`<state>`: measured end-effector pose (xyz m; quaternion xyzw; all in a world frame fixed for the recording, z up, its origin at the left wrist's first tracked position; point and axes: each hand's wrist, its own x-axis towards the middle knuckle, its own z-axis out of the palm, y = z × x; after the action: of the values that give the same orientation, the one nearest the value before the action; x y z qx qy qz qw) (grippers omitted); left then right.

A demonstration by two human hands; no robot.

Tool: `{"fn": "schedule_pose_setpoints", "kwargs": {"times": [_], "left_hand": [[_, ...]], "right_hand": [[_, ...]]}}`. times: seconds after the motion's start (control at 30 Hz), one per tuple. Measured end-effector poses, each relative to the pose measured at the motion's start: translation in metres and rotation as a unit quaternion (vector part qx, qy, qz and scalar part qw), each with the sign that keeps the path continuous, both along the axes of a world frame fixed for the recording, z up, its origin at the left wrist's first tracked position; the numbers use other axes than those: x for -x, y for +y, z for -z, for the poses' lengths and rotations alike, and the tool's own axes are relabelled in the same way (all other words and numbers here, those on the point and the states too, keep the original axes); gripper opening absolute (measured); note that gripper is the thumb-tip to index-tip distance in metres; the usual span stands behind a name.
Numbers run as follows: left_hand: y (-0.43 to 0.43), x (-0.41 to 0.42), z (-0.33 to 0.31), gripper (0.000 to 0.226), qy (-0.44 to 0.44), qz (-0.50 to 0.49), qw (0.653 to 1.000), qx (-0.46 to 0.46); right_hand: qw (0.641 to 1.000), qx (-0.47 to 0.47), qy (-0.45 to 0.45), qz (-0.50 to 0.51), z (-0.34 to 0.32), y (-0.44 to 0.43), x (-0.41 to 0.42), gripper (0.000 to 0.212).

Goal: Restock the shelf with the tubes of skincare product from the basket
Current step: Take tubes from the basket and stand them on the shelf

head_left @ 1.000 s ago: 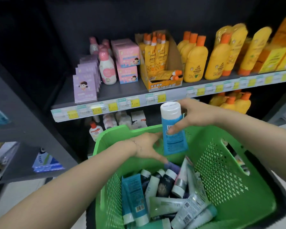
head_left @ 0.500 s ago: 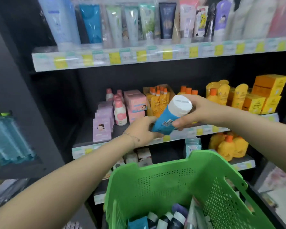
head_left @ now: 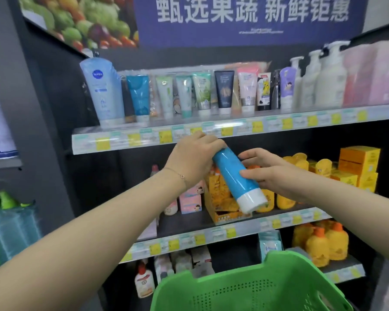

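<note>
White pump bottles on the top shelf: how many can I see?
3, side by side on the top shelf, right of the purple tube: left bottle, middle bottle, right bottle. Others may hide behind them.

Glossy plastic tube (head_left: 233, 176), perforated plastic basket (head_left: 245, 290)

We list three shelves, each fronted with yellow price tags.

- Top shelf (head_left: 234, 129): a row of upright tubes (head_left: 202, 90), with a large pale-blue tube (head_left: 102, 90) at its left end. White pump bottles (head_left: 330, 79) and pink packs (head_left: 373, 72) stand to the right.
- Middle shelf (head_left: 245, 231): pink boxes (head_left: 190, 202), an orange display carton (head_left: 222, 205), yellow bottles (head_left: 285, 200) and orange boxes (head_left: 357, 167).
- Bottom shelf (head_left: 344, 269): orange-capped bottles (head_left: 323, 243) and a red-capped white bottle (head_left: 144, 282).
</note>
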<state>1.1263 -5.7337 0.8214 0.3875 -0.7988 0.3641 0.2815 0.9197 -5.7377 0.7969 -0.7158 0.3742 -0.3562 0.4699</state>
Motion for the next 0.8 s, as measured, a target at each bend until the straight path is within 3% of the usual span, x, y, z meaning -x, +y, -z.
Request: {"fn": "schedule_pose_setpoints", "kwargs": {"times": [0.13,0.37,0.43,0.57,0.7,0.8], "left_hand": [[-0.007,-0.001,-0.022,0.03,-0.011,-0.026,0.994,0.108],[-0.012,-0.004,-0.051,0.028,-0.02,-0.01,0.986,0.168],[-0.013,-0.006,-0.057,0.04,0.012,-0.011,0.991,0.132],[-0.013,-0.008,-0.069,0.09,0.115,-0.008,0.993,-0.017],[-0.012,-0.021,-0.072,0.089,0.185,0.052,0.979,-0.069],[-0.011,-0.034,-0.075,0.086,0.284,0.053,0.952,-0.103]], "right_hand": [[0.998,-0.051,0.01,-0.034,-0.014,-0.001,0.003,0.044],[0.997,-0.031,-0.002,-0.065,-0.03,-0.008,-0.004,0.047],[0.998,-0.016,-0.011,-0.061,-0.035,-0.011,-0.008,0.051],[0.998,0.026,-0.027,-0.051,-0.049,-0.017,-0.019,0.056],[0.995,0.073,-0.065,-0.02,-0.068,-0.022,-0.031,0.05],[0.992,0.107,-0.073,0.005,-0.088,-0.03,-0.043,0.045]]}}
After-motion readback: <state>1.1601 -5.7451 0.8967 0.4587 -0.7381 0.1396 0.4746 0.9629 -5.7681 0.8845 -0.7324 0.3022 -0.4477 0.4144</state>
